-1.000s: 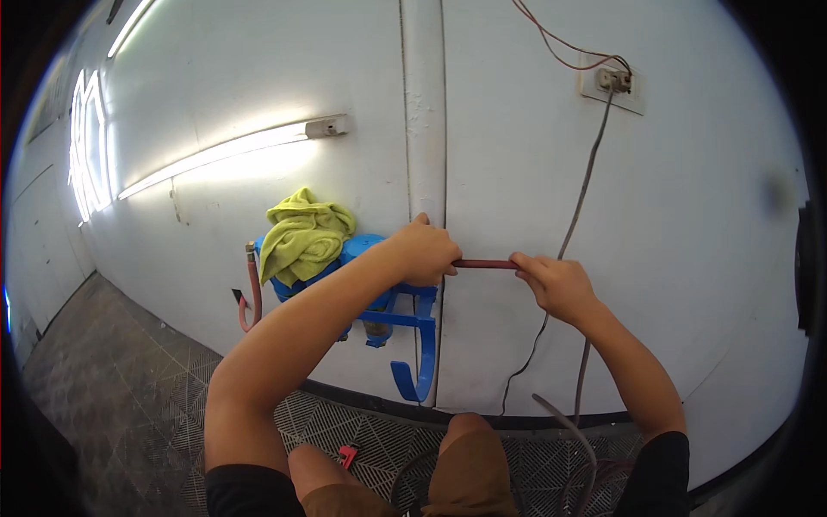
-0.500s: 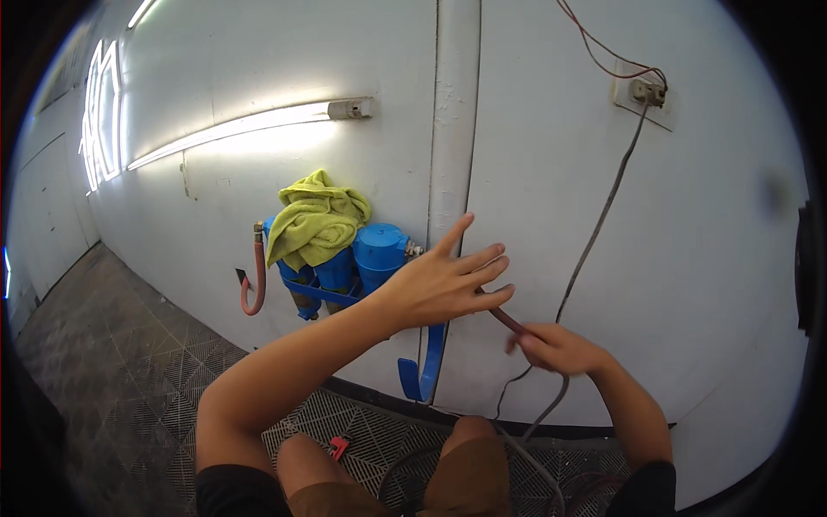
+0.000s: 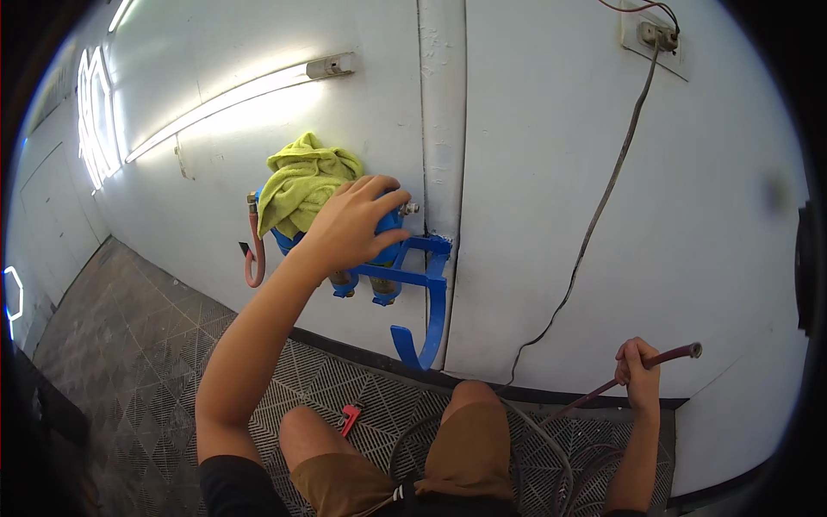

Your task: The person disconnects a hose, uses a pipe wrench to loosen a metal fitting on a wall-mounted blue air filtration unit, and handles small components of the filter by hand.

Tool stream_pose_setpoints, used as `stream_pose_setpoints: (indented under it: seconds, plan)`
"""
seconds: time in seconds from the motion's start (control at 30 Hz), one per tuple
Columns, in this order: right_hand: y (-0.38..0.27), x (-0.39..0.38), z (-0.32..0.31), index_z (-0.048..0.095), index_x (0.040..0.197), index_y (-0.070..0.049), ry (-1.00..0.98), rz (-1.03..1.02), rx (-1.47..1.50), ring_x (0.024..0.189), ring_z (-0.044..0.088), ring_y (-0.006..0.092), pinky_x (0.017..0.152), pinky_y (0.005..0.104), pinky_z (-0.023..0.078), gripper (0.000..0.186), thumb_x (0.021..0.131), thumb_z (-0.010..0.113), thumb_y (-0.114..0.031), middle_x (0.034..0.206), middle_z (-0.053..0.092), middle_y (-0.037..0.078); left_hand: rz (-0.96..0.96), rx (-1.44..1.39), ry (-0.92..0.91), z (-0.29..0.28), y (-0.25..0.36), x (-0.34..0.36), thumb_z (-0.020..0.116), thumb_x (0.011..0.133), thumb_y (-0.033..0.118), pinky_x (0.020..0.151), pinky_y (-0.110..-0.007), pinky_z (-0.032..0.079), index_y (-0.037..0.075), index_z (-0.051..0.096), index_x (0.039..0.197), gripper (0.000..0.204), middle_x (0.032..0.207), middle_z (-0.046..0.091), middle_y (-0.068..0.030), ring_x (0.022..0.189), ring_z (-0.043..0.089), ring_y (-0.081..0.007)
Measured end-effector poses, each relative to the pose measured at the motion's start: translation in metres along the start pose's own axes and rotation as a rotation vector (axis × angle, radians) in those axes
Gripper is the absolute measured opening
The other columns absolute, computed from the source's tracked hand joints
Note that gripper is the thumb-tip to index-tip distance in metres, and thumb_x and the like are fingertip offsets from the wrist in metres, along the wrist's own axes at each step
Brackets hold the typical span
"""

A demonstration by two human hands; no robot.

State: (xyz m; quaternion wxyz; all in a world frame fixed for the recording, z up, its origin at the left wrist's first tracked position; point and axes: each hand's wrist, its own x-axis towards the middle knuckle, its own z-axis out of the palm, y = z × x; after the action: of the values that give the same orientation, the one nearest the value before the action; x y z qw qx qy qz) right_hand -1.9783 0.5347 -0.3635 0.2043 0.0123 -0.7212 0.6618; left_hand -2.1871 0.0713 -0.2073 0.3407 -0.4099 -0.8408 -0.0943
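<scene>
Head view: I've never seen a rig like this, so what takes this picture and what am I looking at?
There is no robot here. A wide fisheye camera on a person's head looks down at their bare hands, so straight edges bend. The left hand is over a blue canister at the wall; whether it touches is hard to tell. The right hand grips a reddish hose near its free end. A yellow-green cloth is draped beside the left hand. On the patterned floor lies a red tool.
</scene>
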Motion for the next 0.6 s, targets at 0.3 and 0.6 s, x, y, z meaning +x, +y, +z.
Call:
stream_pose_setpoints:
  seconds: [0.3,0.6]
  plan:
    - [0.124,-0.066,-0.041,0.06,0.085,-0.001,0.325,0.33,-0.239,0.045,0.038,0.0054,0.042,0.0255,0.034,0.033,0.102,0.061,-0.028,0.056,0.043,-0.004,0.129,0.153,0.145,0.033,-0.006,0.011,0.078,0.082,0.014,0.096,-0.041,0.051,0.005,0.072,0.104,0.025,0.109,0.071,-0.0069,0.108,0.066,-0.0275]
    - [0.34,-0.232,-0.081,0.031,0.152,0.004,1.128,0.884,0.333,0.12,0.053,0.0389,0.11,0.0382,0.041,0.06,0.099,0.052,-0.013,0.141,0.047,0.021,0.133,-0.103,0.211,0.032,-0.009,0.015,0.076,0.084,0.008,0.096,-0.039,0.055,0.0,0.074,0.096,0.014,0.103,0.074,-0.0121,0.11,0.069,-0.0293]
